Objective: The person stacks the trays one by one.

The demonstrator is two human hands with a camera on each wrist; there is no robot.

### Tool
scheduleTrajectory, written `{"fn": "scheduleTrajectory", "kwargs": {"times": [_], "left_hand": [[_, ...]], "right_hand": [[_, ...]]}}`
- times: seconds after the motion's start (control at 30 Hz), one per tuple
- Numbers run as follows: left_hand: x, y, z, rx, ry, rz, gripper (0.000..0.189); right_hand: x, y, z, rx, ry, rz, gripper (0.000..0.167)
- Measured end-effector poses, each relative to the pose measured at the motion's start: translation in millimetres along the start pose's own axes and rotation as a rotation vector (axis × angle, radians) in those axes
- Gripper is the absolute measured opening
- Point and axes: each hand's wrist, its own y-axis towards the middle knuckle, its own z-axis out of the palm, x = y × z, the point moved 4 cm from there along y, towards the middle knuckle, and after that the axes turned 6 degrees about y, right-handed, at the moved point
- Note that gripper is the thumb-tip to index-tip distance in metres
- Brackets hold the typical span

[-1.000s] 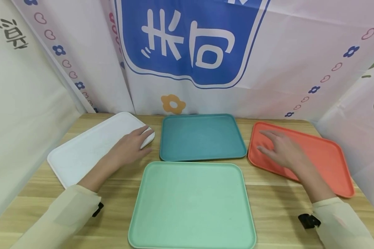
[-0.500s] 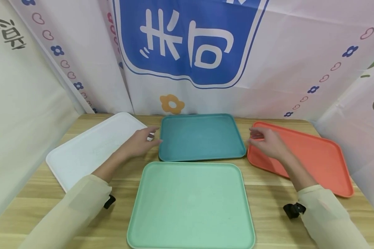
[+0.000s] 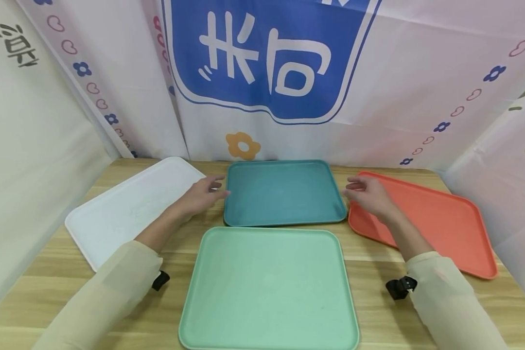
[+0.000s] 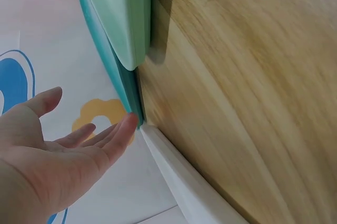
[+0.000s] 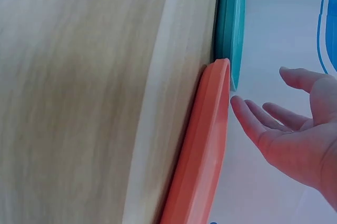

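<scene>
Four is avoided here: several shallow trays lie on the wooden table. A teal tray [image 3: 284,194] is at the back middle. By its left side my left hand [image 3: 197,198] hovers over the corner of a white tray [image 3: 131,214], fingers loosely bent and holding nothing. On the other side my right hand [image 3: 369,197] is over the near-left corner of an orange-red tray [image 3: 442,218], its fingertips towards the teal rim, also holding nothing. Both wrist views show thumb and fingers spread apart, above the tray rims. A mint green tray [image 3: 269,291] lies in front, between the forearms.
Wood grain of the table [image 3: 376,311] shows around the trays. A printed white cloth [image 3: 398,97] with a blue sign stands upright behind, and pale cloth walls [image 3: 35,146] close in both sides. A black strap piece [image 3: 400,287] juts from the right cuff.
Both hands have moved inward, the left one rightwards and the right one leftwards, towards the teal tray's sides. Their fingers are more bent than before. The trays stay in place.
</scene>
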Motion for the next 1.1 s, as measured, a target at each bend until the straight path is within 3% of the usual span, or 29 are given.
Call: {"fn": "scheduleTrajectory", "kwargs": {"times": [0.37, 0.63, 1.1], "left_hand": [[0.2, 5.1, 5.1, 0.051, -0.106, -0.053, 0.070], [1.5, 11.7, 8.1, 0.065, -0.205, -0.071, 0.070], [-0.4, 16.2, 8.5, 0.066, -0.320, -0.118, 0.070]], "right_hand": [[-2, 7.6, 5, 0.018, 0.142, 0.073, 0.058], [-3, 12.9, 6, 0.026, 0.154, 0.076, 0.058], [-5, 20.0, 10, 0.019, 0.236, 0.153, 0.062]]}}
